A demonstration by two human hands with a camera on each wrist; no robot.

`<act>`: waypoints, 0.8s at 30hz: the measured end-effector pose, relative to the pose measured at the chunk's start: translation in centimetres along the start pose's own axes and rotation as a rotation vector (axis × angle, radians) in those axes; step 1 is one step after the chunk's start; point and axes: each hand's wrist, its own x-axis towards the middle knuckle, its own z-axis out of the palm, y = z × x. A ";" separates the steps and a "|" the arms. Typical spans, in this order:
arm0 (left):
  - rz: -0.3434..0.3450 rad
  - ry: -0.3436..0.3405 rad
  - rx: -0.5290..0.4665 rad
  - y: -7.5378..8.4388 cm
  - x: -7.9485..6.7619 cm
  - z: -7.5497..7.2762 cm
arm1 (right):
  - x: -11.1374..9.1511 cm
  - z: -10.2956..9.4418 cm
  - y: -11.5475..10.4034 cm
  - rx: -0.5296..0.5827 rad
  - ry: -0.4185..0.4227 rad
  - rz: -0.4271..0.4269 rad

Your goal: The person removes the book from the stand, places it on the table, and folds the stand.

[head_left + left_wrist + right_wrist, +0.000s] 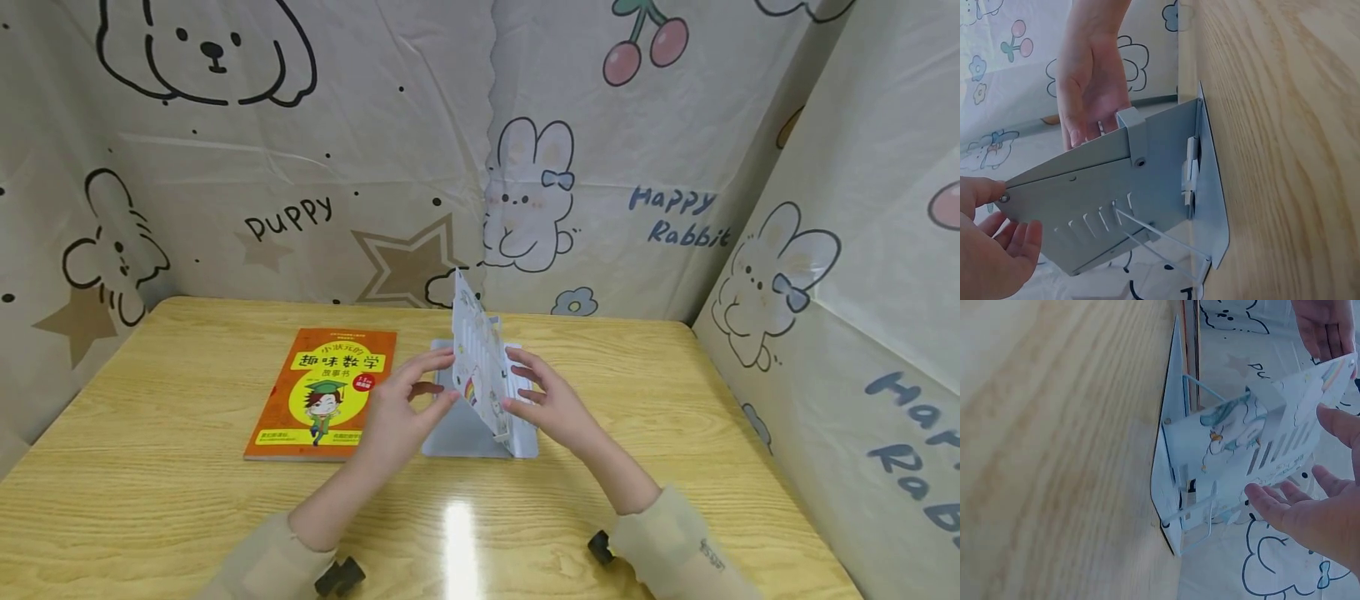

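Note:
A pale folding metal book stand (pixel 480 367) stands on the table, its slotted panel raised on edge above a flat base plate (pixel 468 437). A rainbow and cartoon drawings decorate the panel's right face. My left hand (pixel 401 408) pinches the panel's outer edge near a corner, thumb at the edge and bent fingers against the plain back. On the other side, my right hand (pixel 551 400) spreads its fingers beside the printed face, its thumb close to the panel. Thin wire struts (pixel 1160 231) link the panel's back to the base in the left wrist view.
An orange book (pixel 315 400) with a cartoon child on its cover lies left of the stand. Printed cloth (pixel 412 150) hangs behind the table (pixel 637 475) and along its sides. Small black objects (pixel 340 577) sit by both sleeves.

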 end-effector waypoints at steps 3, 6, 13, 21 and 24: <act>0.014 -0.008 0.008 0.1 0.3 0.3 | -0.3 0.3 0.0 0.025 -0.032 -0.015; 0.023 -0.020 0.021 0.3 0.5 0.6 | -0.6 0.5 -0.1 0.044 -0.058 -0.013; 0.010 -0.035 0.049 0.8 0.8 1.2 | -1.6 0.6 -2.3 0.059 -0.099 0.036; 0.046 -0.065 0.076 1.1 1.2 1.8 | -2.0 0.7 -3.4 0.001 -0.086 0.025; 0.059 -0.073 0.067 1.4 1.3 1.9 | -1.9 0.8 -3.5 -0.015 -0.068 0.015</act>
